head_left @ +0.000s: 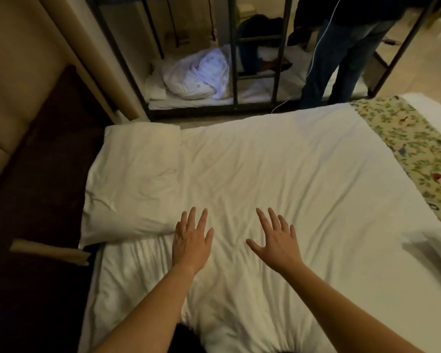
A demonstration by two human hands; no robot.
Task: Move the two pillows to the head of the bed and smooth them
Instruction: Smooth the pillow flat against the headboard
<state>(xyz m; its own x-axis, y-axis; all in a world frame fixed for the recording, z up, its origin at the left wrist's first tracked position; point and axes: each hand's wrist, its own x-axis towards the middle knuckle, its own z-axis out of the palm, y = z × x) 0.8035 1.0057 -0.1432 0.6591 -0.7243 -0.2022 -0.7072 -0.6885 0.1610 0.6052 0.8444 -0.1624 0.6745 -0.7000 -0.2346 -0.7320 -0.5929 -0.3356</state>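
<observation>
White bed [278, 154], one pillow [133, 182].

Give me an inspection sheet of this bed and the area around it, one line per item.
Surface: white duvet covers the bed, lightly wrinkled in the middle.
Job's things: one white pillow lies at the left edge of the bed; a second pillow is not identifiable.
Clutter: patterned bed runner across the right end.
Grippers: left hand and right hand are open, fingers spread, over the duvet, holding nothing; contact cannot be told.
Cables: thin white cable hangs beside a standing person.
Surroundings: dark metal bunk frame beyond the bed, crumpled white bedding on its lower bunk; padded headboard at left.
</observation>
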